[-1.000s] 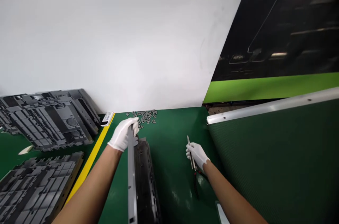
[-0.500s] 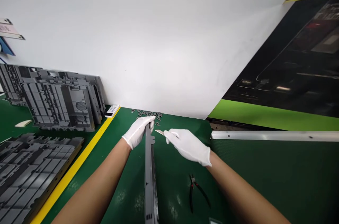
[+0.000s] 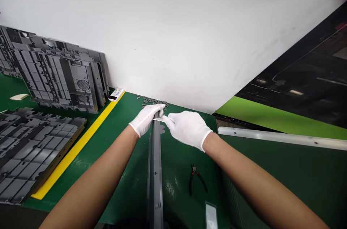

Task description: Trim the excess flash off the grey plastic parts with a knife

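Observation:
A long grey plastic panel (image 3: pixel 155 171) stands on its edge on the green bench, running from the bottom of the view to the wall. My left hand (image 3: pixel 146 119), in a white glove, grips the panel's far top end. My right hand (image 3: pixel 187 128), also gloved, holds a small knife (image 3: pixel 158 119) whose blade lies across the panel's top edge, right beside my left fingers. Both hands almost touch.
Black pliers (image 3: pixel 195 180) lie on the bench right of the panel. Several small grey offcuts (image 3: pixel 151 100) sit by the wall. Grey moulded panels lean on the wall (image 3: pixel 62 77) and lie stacked at left (image 3: pixel 32 146). A yellow stripe (image 3: pixel 81 142) and a metal rail (image 3: pixel 282 138) border the area.
My right hand has brought the knife leftward from beside the pliers onto the panel's top end. The view has tilted and shifted; my left hand keeps its grip.

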### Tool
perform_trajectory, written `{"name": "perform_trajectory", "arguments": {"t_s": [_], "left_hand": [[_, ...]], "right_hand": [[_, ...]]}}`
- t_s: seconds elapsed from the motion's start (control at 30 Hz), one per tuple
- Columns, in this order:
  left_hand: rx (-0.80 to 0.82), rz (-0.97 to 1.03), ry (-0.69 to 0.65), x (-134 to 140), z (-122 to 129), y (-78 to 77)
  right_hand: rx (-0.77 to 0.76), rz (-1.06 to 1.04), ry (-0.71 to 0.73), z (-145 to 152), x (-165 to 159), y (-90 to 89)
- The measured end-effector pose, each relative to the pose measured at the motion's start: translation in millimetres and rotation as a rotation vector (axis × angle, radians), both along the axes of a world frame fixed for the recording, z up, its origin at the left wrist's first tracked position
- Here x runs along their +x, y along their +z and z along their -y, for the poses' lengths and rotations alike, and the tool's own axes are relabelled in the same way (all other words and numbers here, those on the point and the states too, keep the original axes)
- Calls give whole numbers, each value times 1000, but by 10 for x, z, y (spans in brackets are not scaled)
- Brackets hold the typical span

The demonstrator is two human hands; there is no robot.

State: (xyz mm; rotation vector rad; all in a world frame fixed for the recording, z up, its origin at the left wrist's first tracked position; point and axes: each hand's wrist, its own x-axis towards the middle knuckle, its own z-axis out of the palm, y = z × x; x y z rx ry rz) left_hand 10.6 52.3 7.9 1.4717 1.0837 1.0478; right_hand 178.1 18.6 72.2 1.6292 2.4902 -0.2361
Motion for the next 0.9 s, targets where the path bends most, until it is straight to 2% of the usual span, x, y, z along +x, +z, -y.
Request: {"name": "perform_trajectory", "arguments": {"t_s": [0.17,0.53,0.9], "left_hand": [[-31,11,-17,11,-6,-5],[-82,98,-22,16,-26,-96],[-104,96,-31,36,-41,-115]], "right_hand": [[61,32,33,47,8,-22],[83,87,45,84,-7,28],[36,129,27,114,-19,98]]}}
